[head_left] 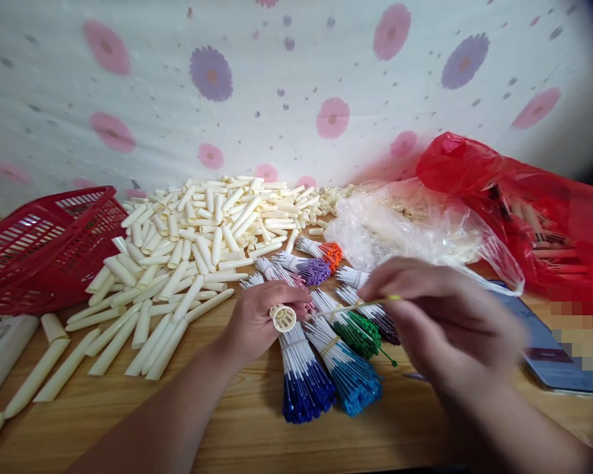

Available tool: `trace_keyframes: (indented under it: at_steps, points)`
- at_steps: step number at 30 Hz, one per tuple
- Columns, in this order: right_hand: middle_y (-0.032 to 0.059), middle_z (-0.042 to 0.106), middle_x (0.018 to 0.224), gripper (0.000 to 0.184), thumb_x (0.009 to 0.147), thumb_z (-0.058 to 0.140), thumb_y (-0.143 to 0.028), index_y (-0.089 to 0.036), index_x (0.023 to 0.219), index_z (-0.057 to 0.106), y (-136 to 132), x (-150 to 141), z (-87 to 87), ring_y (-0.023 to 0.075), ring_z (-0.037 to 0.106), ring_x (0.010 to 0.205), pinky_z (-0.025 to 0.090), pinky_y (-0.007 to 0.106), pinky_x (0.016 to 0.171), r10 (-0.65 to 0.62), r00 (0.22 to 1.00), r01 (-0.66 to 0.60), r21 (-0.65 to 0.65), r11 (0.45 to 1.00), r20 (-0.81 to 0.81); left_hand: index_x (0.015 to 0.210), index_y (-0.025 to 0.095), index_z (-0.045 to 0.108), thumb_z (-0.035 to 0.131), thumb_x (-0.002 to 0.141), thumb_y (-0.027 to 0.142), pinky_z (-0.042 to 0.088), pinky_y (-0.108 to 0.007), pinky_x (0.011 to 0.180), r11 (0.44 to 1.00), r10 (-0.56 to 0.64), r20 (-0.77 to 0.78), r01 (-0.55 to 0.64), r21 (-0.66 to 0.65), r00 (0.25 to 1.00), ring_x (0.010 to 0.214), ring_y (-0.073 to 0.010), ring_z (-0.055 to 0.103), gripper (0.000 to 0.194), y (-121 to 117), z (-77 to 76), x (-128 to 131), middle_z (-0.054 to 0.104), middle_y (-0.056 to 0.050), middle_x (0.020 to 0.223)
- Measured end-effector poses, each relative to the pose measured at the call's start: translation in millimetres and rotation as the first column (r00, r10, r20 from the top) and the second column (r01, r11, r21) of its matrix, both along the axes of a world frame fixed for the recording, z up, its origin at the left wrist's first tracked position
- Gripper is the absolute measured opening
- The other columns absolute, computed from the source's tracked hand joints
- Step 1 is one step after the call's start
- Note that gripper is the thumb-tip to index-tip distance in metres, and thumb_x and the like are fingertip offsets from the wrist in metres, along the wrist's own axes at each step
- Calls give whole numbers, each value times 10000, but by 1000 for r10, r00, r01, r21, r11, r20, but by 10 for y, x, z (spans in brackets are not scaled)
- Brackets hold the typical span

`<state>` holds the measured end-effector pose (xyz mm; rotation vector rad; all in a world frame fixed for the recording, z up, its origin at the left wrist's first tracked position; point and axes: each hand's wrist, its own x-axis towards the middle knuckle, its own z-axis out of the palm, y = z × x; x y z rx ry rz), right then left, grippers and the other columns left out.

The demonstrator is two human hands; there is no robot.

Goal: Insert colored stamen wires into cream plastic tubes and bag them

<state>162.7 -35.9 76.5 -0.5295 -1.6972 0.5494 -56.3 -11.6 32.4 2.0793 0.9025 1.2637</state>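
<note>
My left hand (pixel 263 316) is closed around a cream slotted plastic cylinder (pixel 282 318), whose round open end faces me. Between finger and thumb, my right hand (pixel 439 322), blurred by motion, pinches a thin pen refill (pixel 358 306) by its yellow end. The refill's pale shaft points left toward the cylinder; whether its far tip touches my left hand I cannot tell. Below and between the hands lie banded bundles of refills: dark blue (pixel 306 388), light blue (pixel 356 388), green (pixel 366 332), purple (pixel 311 268) and orange (pixel 330 253).
Cream tapered tubes (pixel 212 224) are heaped at the back left beside a red basket (pixel 44 243). A clear plastic bag (pixel 400 224) and a red bag (pixel 534 197) lie at the back right. A flat blue-grey item (pixel 548 349) rests at right on the wooden table (pixel 247 428).
</note>
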Motion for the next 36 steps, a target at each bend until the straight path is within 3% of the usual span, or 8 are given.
trace_keyframes:
  at_steps: [5, 11, 19, 23, 25, 30, 33, 36]
  points:
    - [39, 667, 865, 220, 770, 602, -60, -209, 930, 581, -288, 125, 199, 179, 652, 832, 558, 317, 756, -60, 986, 52, 53, 997, 156, 824, 182, 683, 660, 792, 199, 507, -217, 631, 997, 47, -76, -43, 57, 996, 653, -123, 653, 44, -5, -51, -12, 712, -12, 715]
    - [64, 697, 806, 117, 809, 560, -70, -169, 858, 596, -175, -47, 203, 147, 670, 784, 565, 246, 728, -83, 943, 6, 234, 972, 322, 806, 189, 667, 641, 802, 217, 498, -238, 658, 999, 53, -156, -52, 12, 986, 689, -138, 637, 38, -19, -73, 34, 682, -1, 718]
    - [68, 685, 796, 187, 787, 561, -45, -197, 896, 572, -73, -181, 82, 156, 664, 771, 565, 284, 675, -108, 962, 38, 271, 962, 251, 760, 163, 624, 614, 826, 355, 475, -257, 660, 998, 55, -156, -47, 52, 986, 672, -134, 599, 203, -22, -36, 68, 661, -13, 725]
    - [56, 669, 800, 206, 790, 564, -30, -196, 911, 575, -23, -257, -23, 151, 647, 761, 555, 291, 670, -153, 976, 125, 175, 977, 156, 953, 159, 592, 430, 872, 553, 478, -298, 732, 993, 51, -242, -23, 117, 969, 807, -181, 596, 434, -38, 29, 38, 634, -63, 866]
    - [65, 666, 829, 179, 796, 573, -43, -185, 902, 592, 22, -263, -83, 155, 630, 770, 546, 304, 676, -178, 966, 147, 167, 975, 186, 1070, 149, 554, 337, 901, 556, 467, -327, 809, 993, 36, -294, 0, 121, 955, 918, -209, 577, 491, -46, 54, 10, 608, -98, 970]
    - [80, 635, 871, 155, 822, 575, -84, -153, 949, 632, 115, -213, -185, 159, 583, 778, 513, 307, 673, -230, 915, 157, 231, 960, 331, 1090, 130, 555, 365, 945, 372, 458, -325, 831, 982, 110, -392, -39, 183, 913, 962, -210, 562, 341, -45, 86, -34, 591, -115, 1004]
    - [63, 620, 849, 147, 825, 571, -86, -161, 933, 637, 141, -201, -201, 153, 574, 769, 496, 292, 660, -230, 907, 143, 256, 956, 352, 1022, 139, 590, 426, 926, 376, 477, -291, 736, 963, 187, -429, -78, 258, 884, 860, -192, 597, 304, -40, 92, -34, 623, -95, 923]
    - [52, 613, 833, 129, 814, 585, -80, -167, 896, 635, 164, -197, -198, 148, 567, 772, 490, 287, 668, -214, 905, 129, 242, 962, 369, 1008, 151, 605, 470, 905, 399, 484, -260, 694, 957, 187, -436, -63, 283, 880, 783, -169, 633, 301, -43, 92, -34, 665, -67, 857]
